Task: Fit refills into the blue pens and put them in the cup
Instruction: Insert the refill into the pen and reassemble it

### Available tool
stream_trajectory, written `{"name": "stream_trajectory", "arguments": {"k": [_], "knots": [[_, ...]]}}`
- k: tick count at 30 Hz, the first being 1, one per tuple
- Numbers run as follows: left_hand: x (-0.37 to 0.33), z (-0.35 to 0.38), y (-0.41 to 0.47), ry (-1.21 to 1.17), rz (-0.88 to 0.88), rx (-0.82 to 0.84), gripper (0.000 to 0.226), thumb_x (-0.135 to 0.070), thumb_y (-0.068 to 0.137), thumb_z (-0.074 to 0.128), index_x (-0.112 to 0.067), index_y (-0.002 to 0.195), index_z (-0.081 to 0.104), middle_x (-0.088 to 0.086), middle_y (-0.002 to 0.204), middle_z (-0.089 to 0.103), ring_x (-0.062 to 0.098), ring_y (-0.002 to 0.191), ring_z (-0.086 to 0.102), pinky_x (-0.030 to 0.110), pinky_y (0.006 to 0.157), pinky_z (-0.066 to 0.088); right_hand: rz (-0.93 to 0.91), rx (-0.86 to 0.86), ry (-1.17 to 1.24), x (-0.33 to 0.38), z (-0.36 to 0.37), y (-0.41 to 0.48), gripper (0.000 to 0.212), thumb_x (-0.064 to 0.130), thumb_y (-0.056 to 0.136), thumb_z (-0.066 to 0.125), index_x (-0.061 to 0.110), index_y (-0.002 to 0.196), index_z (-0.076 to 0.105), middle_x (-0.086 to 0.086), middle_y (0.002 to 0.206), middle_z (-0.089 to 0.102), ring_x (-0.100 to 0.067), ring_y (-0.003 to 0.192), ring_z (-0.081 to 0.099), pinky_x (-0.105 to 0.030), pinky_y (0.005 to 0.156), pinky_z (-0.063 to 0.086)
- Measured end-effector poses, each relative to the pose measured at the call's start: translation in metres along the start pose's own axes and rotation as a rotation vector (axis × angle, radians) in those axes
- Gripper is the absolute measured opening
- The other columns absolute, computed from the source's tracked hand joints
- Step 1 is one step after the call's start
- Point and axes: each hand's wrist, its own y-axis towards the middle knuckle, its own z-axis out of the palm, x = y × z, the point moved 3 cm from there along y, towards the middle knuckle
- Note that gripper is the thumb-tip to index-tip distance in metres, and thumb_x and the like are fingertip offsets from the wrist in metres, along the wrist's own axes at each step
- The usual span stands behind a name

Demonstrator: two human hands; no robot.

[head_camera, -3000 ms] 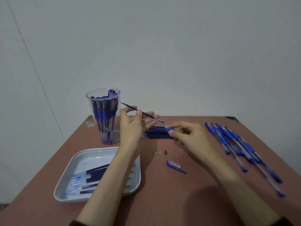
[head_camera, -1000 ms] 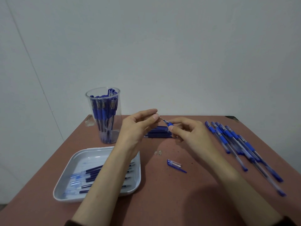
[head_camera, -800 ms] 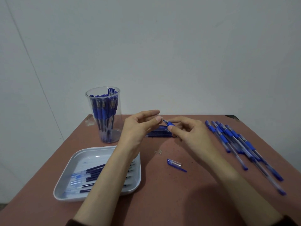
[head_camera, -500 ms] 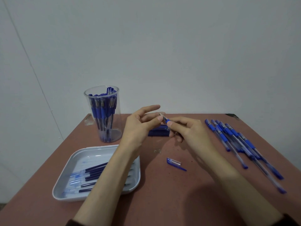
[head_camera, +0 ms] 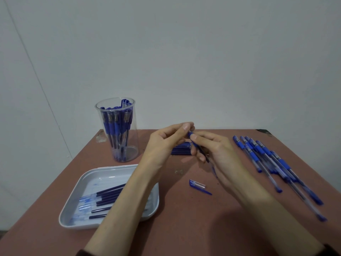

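Observation:
My right hand (head_camera: 215, 156) grips a blue pen (head_camera: 198, 146) by its blue grip, tip pointing up and to the left. My left hand (head_camera: 166, 141) pinches the pen's tip between thumb and forefinger; the small part there is hidden by the fingers. A clear plastic cup (head_camera: 118, 130) with several blue pens stands at the table's far left. A bundle of dark blue refills (head_camera: 180, 150) lies behind my hands. A loose blue pen cap (head_camera: 198, 186) lies on the table in front of my right hand.
A white tray (head_camera: 92, 179) with several refills and clear tubes sits at the near left, partly under my left forearm. A row of several blue pens (head_camera: 273, 163) lies on the right of the reddish table (head_camera: 184, 218). A pale wall stands behind.
The long refill my left hand held has gone into the pen held by my right hand. Both hands have come together at the pen's tip and risen slightly.

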Motion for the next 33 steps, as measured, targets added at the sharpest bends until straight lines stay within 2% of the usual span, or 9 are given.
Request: {"name": "stream_trajectory", "arguments": {"k": [3, 6, 9, 14, 18, 21, 23, 26, 33], "knots": [[-0.001, 0.003, -0.002, 0.016, -0.007, 0.002, 0.024, -0.037, 0.074, 0.066, -0.021, 0.089, 0.075, 0.017, 0.096, 0.07, 0.011, 0.092, 0.067, 0.029, 0.095, 0.048, -0.009, 0.037, 0.0, -0.001, 0.003, -0.001, 0.016, 0.013, 0.092, 0.058, 0.009, 0.089, 0.073, -0.008, 0.061, 0.055, -0.012, 0.047, 0.037, -0.024, 0.056, 0.04], [0.002, -0.004, 0.0, -0.007, -0.008, -0.063, 0.027, -0.036, 0.073, 0.07, -0.019, 0.094, 0.073, 0.004, 0.102, 0.072, 0.014, 0.105, 0.065, 0.034, 0.099, 0.046, -0.033, 0.021, 0.042, 0.003, 0.001, -0.001, 0.017, 0.013, 0.092, 0.057, 0.008, 0.092, 0.073, -0.008, 0.062, 0.055, -0.012, 0.049, 0.036, -0.021, 0.052, 0.034], [0.002, -0.007, 0.001, -0.015, -0.025, -0.08, 0.02, -0.028, 0.08, 0.065, -0.015, 0.094, 0.073, 0.003, 0.1, 0.073, 0.015, 0.106, 0.064, 0.03, 0.094, 0.046, -0.04, -0.02, 0.015, 0.004, -0.001, 0.0, 0.018, 0.012, 0.092, 0.057, 0.005, 0.098, 0.072, -0.008, 0.061, 0.055, -0.013, 0.049, 0.035, -0.022, 0.054, 0.033], [0.0, -0.003, -0.001, -0.011, -0.007, -0.054, 0.029, -0.038, 0.07, 0.069, -0.018, 0.091, 0.075, 0.0, 0.1, 0.073, 0.014, 0.106, 0.064, 0.03, 0.098, 0.045, -0.072, -0.063, -0.092, 0.002, 0.0, -0.001, 0.012, 0.015, 0.089, 0.063, 0.016, 0.094, 0.075, -0.007, 0.062, 0.057, -0.014, 0.052, 0.038, -0.03, 0.057, 0.032], [0.001, -0.004, 0.001, -0.065, -0.031, -0.037, 0.026, -0.032, 0.07, 0.069, -0.015, 0.089, 0.075, 0.001, 0.09, 0.073, 0.015, 0.104, 0.065, 0.023, 0.093, 0.048, 0.023, 0.043, 0.037, 0.001, 0.005, -0.001, 0.021, 0.014, 0.093, 0.056, 0.014, 0.083, 0.074, -0.009, 0.062, 0.053, -0.012, 0.045, 0.034, -0.042, 0.046, 0.036], [-0.001, -0.003, 0.0, -0.082, -0.036, 0.006, 0.021, -0.028, 0.073, 0.066, -0.014, 0.085, 0.074, 0.003, 0.083, 0.071, 0.012, 0.086, 0.066, 0.015, 0.073, 0.05, 0.121, 0.137, 0.155, -0.002, 0.008, -0.002, 0.016, 0.017, 0.087, 0.055, 0.009, 0.081, 0.068, -0.007, 0.059, 0.047, -0.009, 0.041, 0.028, -0.021, 0.041, 0.026], [-0.002, -0.003, -0.001, -0.092, -0.038, 0.024, 0.018, -0.027, 0.072, 0.065, -0.015, 0.081, 0.074, 0.004, 0.082, 0.07, 0.011, 0.079, 0.065, 0.015, 0.069, 0.051, 0.154, 0.176, 0.208, -0.002, 0.008, -0.003, 0.023, 0.022, 0.079, 0.057, 0.003, 0.091, 0.066, -0.005, 0.056, 0.046, -0.008, 0.041, 0.025, -0.017, 0.04, 0.027], [-0.005, -0.003, -0.002, -0.09, -0.031, 0.063, 0.016, -0.027, 0.072, 0.065, -0.015, 0.078, 0.074, 0.002, 0.082, 0.07, 0.01, 0.08, 0.065, 0.015, 0.07, 0.051, 0.198, 0.216, 0.265, -0.003, 0.006, -0.003, 0.034, 0.022, 0.078, 0.056, -0.001, 0.102, 0.061, -0.003, 0.054, 0.044, -0.007, 0.039, 0.024, -0.018, 0.04, 0.021], [-0.005, -0.002, -0.002, -0.026, -0.03, 0.068, 0.021, -0.029, 0.075, 0.065, -0.016, 0.089, 0.074, -0.001, 0.094, 0.073, 0.009, 0.095, 0.067, 0.014, 0.08, 0.05, 0.245, 0.259, 0.309, -0.006, -0.002, 0.0, 0.026, 0.021, 0.083, 0.055, 0.003, 0.1, 0.063, -0.005, 0.056, 0.049, -0.006, 0.037, 0.026, -0.018, 0.039, 0.025]]}}
